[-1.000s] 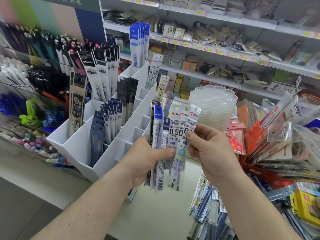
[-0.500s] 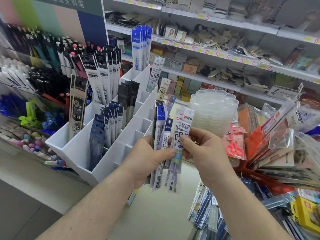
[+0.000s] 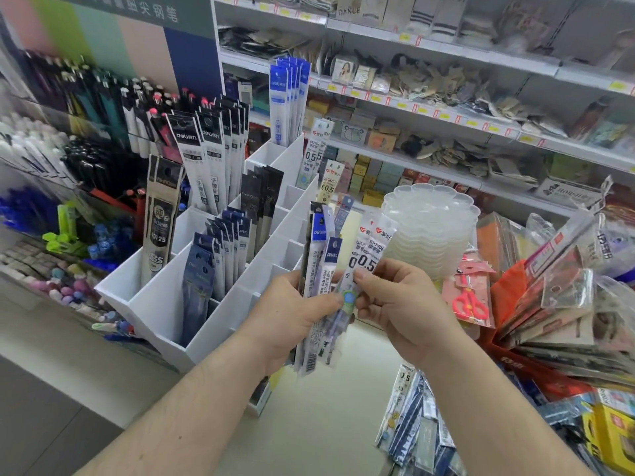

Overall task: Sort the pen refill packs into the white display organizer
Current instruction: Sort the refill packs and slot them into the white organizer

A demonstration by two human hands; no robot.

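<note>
Two hands are meeting in front of the white display organizer in the head view. The left hand is gripping a fanned bunch of pen refill packs upright, fingers curled round them and thumb across their front. The right hand is pinching the rightmost white 0.5 packs of that bunch between thumb and fingertips. The organizer is standing just left of the hands, several compartments already holding packs. A stack of clear plastic trays is sitting behind the right hand.
</note>
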